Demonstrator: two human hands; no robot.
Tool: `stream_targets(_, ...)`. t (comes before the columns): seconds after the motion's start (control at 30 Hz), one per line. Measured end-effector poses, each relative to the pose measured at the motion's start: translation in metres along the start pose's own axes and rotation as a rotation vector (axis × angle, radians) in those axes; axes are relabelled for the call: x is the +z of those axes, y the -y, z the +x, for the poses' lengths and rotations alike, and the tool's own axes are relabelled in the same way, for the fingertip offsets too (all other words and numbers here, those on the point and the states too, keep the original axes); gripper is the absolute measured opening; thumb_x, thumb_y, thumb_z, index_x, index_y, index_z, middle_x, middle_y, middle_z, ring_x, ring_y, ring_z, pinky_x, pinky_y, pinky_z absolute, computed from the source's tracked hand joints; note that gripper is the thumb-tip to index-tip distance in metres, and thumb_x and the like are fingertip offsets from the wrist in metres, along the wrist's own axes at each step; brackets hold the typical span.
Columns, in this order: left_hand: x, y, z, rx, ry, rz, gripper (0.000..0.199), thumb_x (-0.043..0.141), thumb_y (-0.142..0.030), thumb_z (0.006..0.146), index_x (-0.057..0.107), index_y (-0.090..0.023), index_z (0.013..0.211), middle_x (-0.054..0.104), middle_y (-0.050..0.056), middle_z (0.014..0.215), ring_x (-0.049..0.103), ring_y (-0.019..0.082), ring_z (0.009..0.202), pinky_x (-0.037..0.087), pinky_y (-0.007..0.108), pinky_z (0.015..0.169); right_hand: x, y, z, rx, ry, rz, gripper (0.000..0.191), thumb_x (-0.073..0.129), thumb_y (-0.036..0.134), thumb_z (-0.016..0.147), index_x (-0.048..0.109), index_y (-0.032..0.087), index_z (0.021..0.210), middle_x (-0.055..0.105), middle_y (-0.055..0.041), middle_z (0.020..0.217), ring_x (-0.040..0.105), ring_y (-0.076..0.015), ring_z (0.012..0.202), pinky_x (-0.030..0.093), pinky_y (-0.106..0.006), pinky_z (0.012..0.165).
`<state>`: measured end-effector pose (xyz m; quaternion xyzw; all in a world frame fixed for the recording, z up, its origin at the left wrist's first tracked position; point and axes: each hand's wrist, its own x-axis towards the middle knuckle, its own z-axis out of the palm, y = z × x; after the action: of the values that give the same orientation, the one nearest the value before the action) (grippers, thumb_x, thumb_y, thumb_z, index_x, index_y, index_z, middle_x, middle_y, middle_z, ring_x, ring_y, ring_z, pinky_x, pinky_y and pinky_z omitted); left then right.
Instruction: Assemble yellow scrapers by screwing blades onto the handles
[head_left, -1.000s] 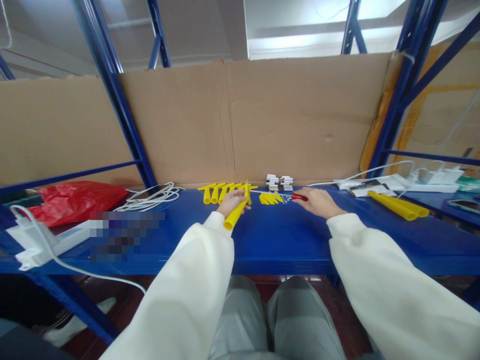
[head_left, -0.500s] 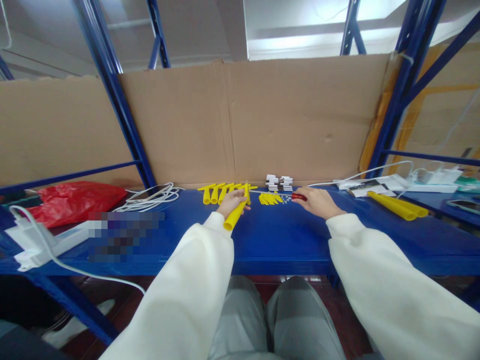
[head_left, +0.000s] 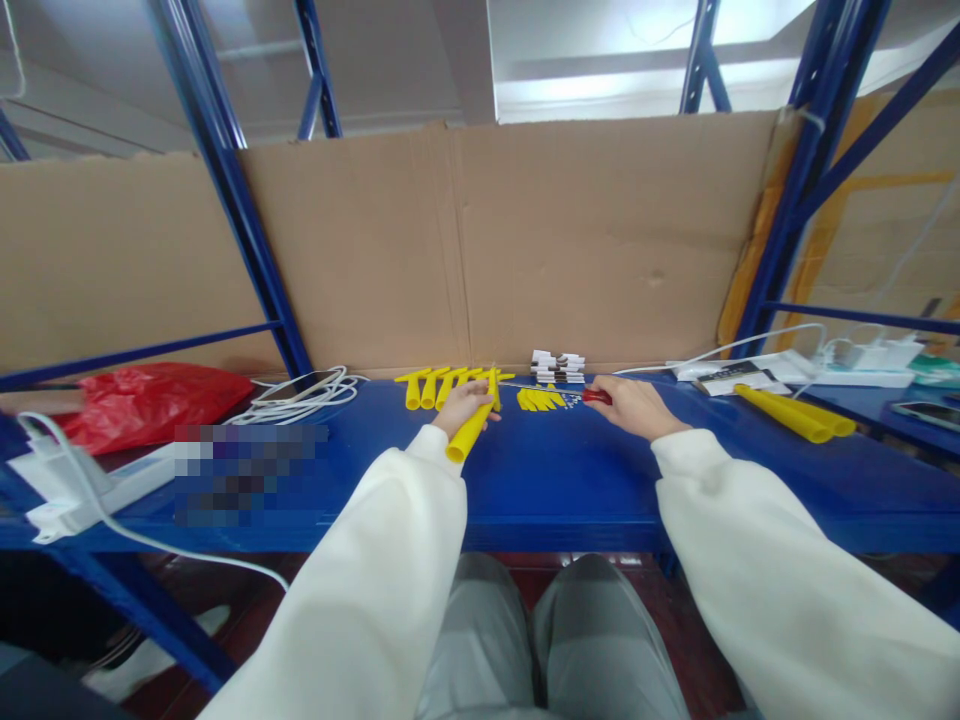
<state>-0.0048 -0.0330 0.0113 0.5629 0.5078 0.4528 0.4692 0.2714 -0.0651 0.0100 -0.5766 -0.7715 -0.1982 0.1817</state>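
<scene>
My left hand (head_left: pixel 463 402) is closed around a yellow plastic tube (head_left: pixel 470 432), its open end tilted toward me. In my right hand (head_left: pixel 628 402) is a red-handled screwdriver (head_left: pixel 598 397); its thin shaft points left to the far end of the tube. Whether the tip touches the tube is too small to tell. Beside my left hand stands a row of several similar yellow tubes with crosspieces (head_left: pixel 428 388). Small yellow pieces (head_left: pixel 538 399) lie in a pile between my hands, next to tiny pale bits (head_left: pixel 571 399). Behind them are stacked white-and-black small parts (head_left: pixel 558 367).
Two yellow tubes (head_left: pixel 795 415) lie at the right near a power strip (head_left: pixel 862 376). On the left are a red plastic bag (head_left: pixel 161 400), coiled white cables (head_left: pixel 322 392) and another power strip (head_left: pixel 142 478). Cardboard (head_left: pixel 600 240) walls the back of the blue table (head_left: pixel 555 480).
Both hands keep nearly the same place and grip. At the far left, part of an arm or hand now shows by the red bag.
</scene>
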Motion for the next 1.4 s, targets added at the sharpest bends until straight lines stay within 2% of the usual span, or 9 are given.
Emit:
stream_targets(0.13, -0.0006, -0.0015, -0.001, -0.001, 0.001, 0.004, 0.049, 0.055, -0.007, 0.087, 0.053, -0.012, 0.135, 0.063, 0.015, 0.127, 0.065, 0.009, 0.052, 0.043, 0.018, 0.038, 0.0008, 0.0, -0.0004, -0.033, 0.036, 0.089, 0.02, 0.051, 0.031, 0.093, 0.067, 0.023, 0.104, 0.074, -0.0072, 0.111, 0.07, -0.0235, 0.096, 0.046, -0.029, 0.073)
stream_targets(0.3, -0.0024, 0.001, 0.002, -0.014, 0.017, 0.002, 0.049, 0.057, -0.008, 0.086, 0.053, -0.014, 0.135, 0.071, 0.012, 0.107, 0.068, 0.012, 0.056, 0.043, 0.017, 0.04, 0.0006, 0.002, 0.0003, 0.036, 0.045, 0.092, 0.016, 0.057, 0.034, 0.09, 0.061, 0.023, 0.102, 0.076, -0.0053, 0.094, 0.07, -0.0234, 0.084, 0.042, -0.028, 0.064)
stream_targets(0.4, -0.0029, 0.0036, 0.0052, -0.002, 0.023, -0.008, 0.05, 0.059, -0.009, 0.085, 0.053, -0.014, 0.135, 0.071, 0.011, 0.106, 0.068, 0.012, 0.055, 0.044, 0.018, 0.039, 0.0008, 0.0014, 0.0008, 0.039, 0.043, 0.058, 0.013, 0.057, 0.035, 0.09, 0.059, 0.023, 0.096, 0.075, -0.0044, 0.086, 0.07, -0.0229, 0.078, 0.039, -0.027, 0.06)
stream_targets(0.47, -0.003, 0.0049, 0.0071, 0.003, 0.026, -0.013, 0.051, 0.06, -0.01, 0.084, 0.053, -0.013, 0.135, 0.07, 0.012, 0.108, 0.068, 0.012, 0.054, 0.044, 0.018, 0.039, 0.0009, 0.0011, 0.0008, 0.019, 0.053, 0.056, 0.014, 0.056, 0.036, 0.091, 0.06, 0.023, 0.094, 0.075, -0.0048, 0.086, 0.069, -0.0229, 0.079, 0.039, -0.027, 0.06)
stream_targets(0.63, -0.0024, 0.0058, 0.0081, 0.006, 0.015, -0.025, 0.053, 0.06, -0.01, 0.084, 0.052, -0.013, 0.137, 0.07, 0.013, 0.11, 0.068, 0.012, 0.054, 0.043, 0.017, 0.038, 0.0012, 0.0025, 0.0003, 0.004, 0.061, 0.138, 0.017, 0.051, 0.032, 0.094, 0.063, 0.023, 0.1, 0.075, -0.0075, 0.104, 0.07, -0.0232, 0.091, 0.043, -0.028, 0.07)
stream_targets(0.93, -0.0004, 0.0027, 0.0038, -0.005, -0.003, -0.042, 0.05, 0.057, -0.007, 0.086, 0.052, -0.011, 0.136, 0.07, 0.013, 0.107, 0.066, 0.011, 0.052, 0.042, 0.018, 0.038, 0.0034, 0.0011, 0.0021, 0.063, 0.058, 0.162, 0.013, 0.06, 0.032, 0.088, 0.059, 0.022, 0.096, 0.074, -0.0064, 0.088, 0.069, -0.0231, 0.079, 0.04, -0.027, 0.062)
stream_targets(1.03, -0.0006, 0.0018, 0.003, -0.006, -0.006, -0.032, 0.047, 0.056, -0.007, 0.087, 0.053, -0.011, 0.134, 0.07, 0.012, 0.107, 0.066, 0.01, 0.051, 0.042, 0.018, 0.038, 0.0036, 0.0001, 0.0022, 0.034, 0.06, 0.168, 0.013, 0.058, 0.034, 0.089, 0.063, 0.022, 0.092, 0.075, -0.0064, 0.087, 0.069, -0.023, 0.08, 0.041, -0.028, 0.064)
stream_targets(1.2, -0.0011, 0.0009, 0.0024, -0.007, 0.003, -0.009, 0.048, 0.057, -0.008, 0.086, 0.054, -0.012, 0.133, 0.07, 0.011, 0.106, 0.067, 0.011, 0.053, 0.044, 0.018, 0.04, 0.0062, -0.0008, 0.0022, 0.024, 0.054, 0.222, 0.016, 0.054, 0.033, 0.091, 0.066, 0.023, 0.096, 0.075, -0.0064, 0.094, 0.07, -0.0229, 0.084, 0.044, -0.028, 0.069)
stream_targets(1.4, 0.0006, -0.0003, 0.0009, -0.003, 0.002, 0.004, 0.048, 0.056, -0.008, 0.086, 0.053, -0.013, 0.133, 0.07, 0.011, 0.108, 0.066, 0.01, 0.053, 0.043, 0.017, 0.038, 0.0069, -0.0021, 0.0027, 0.09, 0.044, 0.203, 0.015, 0.064, 0.034, 0.084, 0.06, 0.023, 0.094, 0.074, -0.0044, 0.085, 0.068, -0.0222, 0.076, 0.04, -0.027, 0.061)
